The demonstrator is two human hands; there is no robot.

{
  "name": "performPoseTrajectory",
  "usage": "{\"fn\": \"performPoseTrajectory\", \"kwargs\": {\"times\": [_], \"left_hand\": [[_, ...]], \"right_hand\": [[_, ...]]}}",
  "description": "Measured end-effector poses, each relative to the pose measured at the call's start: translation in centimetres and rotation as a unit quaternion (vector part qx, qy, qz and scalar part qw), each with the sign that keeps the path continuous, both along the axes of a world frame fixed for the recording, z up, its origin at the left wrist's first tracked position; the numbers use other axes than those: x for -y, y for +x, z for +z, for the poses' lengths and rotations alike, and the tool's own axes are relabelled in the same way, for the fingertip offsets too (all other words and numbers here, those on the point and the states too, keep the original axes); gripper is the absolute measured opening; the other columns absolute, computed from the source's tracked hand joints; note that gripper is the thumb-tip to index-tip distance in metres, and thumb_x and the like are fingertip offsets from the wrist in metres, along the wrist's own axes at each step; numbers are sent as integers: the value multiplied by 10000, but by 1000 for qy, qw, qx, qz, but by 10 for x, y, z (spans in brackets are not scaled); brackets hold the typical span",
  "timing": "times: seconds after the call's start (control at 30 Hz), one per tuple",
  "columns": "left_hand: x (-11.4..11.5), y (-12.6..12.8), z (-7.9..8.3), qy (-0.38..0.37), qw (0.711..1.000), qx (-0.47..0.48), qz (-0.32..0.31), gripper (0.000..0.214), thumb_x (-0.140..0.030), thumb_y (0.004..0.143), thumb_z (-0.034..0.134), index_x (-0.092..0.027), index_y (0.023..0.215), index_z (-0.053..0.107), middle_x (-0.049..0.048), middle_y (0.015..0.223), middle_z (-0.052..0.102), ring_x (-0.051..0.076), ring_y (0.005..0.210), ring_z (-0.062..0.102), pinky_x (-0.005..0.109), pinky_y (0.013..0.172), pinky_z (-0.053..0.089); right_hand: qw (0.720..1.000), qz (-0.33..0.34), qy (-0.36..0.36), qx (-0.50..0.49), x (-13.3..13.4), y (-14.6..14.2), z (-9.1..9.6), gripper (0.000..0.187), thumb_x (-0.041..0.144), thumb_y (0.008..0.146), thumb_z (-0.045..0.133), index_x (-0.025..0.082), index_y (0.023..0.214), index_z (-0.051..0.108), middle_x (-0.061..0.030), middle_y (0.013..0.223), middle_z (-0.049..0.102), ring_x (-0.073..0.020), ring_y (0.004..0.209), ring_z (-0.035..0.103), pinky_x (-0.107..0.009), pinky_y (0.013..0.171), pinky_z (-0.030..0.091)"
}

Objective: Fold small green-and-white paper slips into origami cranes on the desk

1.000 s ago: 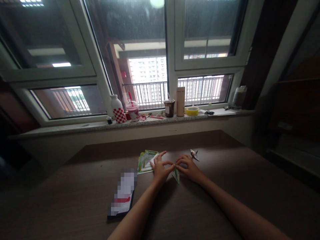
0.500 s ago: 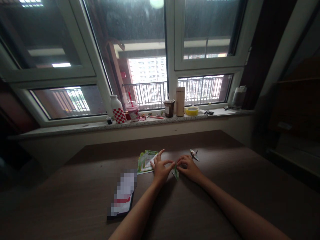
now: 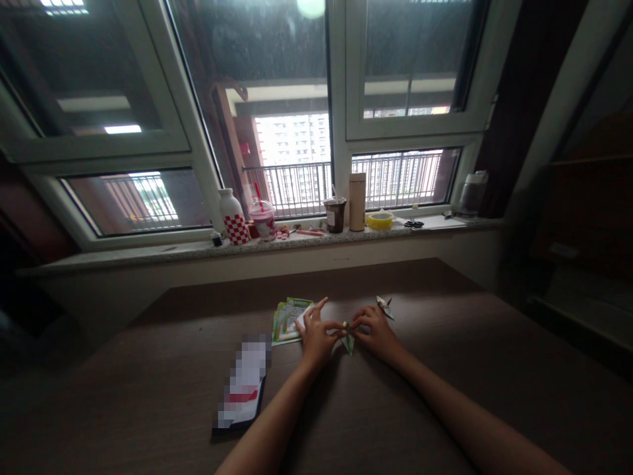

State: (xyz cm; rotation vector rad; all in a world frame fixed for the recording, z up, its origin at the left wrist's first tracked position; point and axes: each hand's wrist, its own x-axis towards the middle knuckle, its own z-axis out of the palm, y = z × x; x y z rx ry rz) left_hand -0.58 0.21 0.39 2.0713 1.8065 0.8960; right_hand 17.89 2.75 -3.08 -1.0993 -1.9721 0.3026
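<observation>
Between my two hands is a small piece of folded green paper (image 3: 349, 344), its pointed end hanging toward me. My left hand (image 3: 317, 338) pinches its left side with thumb and forefinger, the other fingers raised. From the right, my right hand (image 3: 374, 331) grips the same paper with its fingertips, the fingers curled. Just beyond the right hand lies a small folded paper figure (image 3: 385, 307) with pointed ends. A fanned stack of green-and-white paper sheets (image 3: 283, 324) rests beside my left hand, which partly covers it.
A phone-like flat object (image 3: 242, 389), its face pixelated, lies left of my left forearm on the brown table (image 3: 148, 389). Along the windowsill stand a checkered bottle (image 3: 234, 218), a pink drink cup (image 3: 263, 221), a dark cup (image 3: 335, 214), a tan flask (image 3: 357, 201), yellow tape (image 3: 380, 221) and scissors (image 3: 414, 224).
My fingertips have moved slightly apart at the top of the folded paper, and a small pale-green part of it now shows between them. The rest stays in place.
</observation>
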Motion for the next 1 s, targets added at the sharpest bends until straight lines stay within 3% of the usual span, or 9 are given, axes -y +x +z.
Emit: {"fn": "performPoseTrajectory", "kwargs": {"times": [0.23, 0.4, 0.53, 0.73, 1.0], "left_hand": [[1, -5, -2, -10, 998, -55, -14, 158, -280, 733, 781, -426, 794, 780, -79, 1521, 437, 342, 1429, 256, 771, 1092, -40], [1, -9, 1, -36, 996, -78, -26, 80, -400, 794, 715, -425, 834, 780, -88, 1534, 423, 368, 1445, 224, 786, 1064, -94], [1, -9, 0, -38, 996, -77, -21, 212, -484, 871, 591, -396, 853, 784, -66, 1529, 438, 366, 1446, 228, 777, 1064, -113], [5, -6, 2, -31, 996, -82, -18, 119, -422, 789, 709, -436, 886, 774, -62, 1512, 453, 379, 1454, 210, 763, 1071, -129], [4, -3, 0, -12, 997, -80, -12, 92, -398, 794, 707, -391, 849, 780, -40, 1492, 479, 366, 1438, 246, 773, 1080, -74]], "right_hand": [[999, 25, 10, 18, 7, 3, 7, 73, 191, 751, 768, 262, 736, 754, -43, 951, 665, -239, 1018, 526, -417, 970, 385], [999, 39, -3, 37, 10, 5, 10, 115, 150, 745, 734, 263, 731, 748, -39, 964, 662, -241, 1035, 523, -428, 988, 378], [998, 35, -8, 47, 11, 5, 10, 126, 140, 757, 696, 255, 752, 747, -47, 961, 660, -243, 1034, 519, -434, 984, 383], [997, 28, -22, 62, 10, 4, 8, 91, 193, 794, 670, 252, 772, 737, -46, 947, 661, -245, 1041, 526, -428, 974, 388], [995, -33, -56, 72, 0, 1, -3, 67, 259, 815, 697, 238, 857, 745, -75, 1019, 655, -262, 1049, 522, -420, 962, 395]]}}
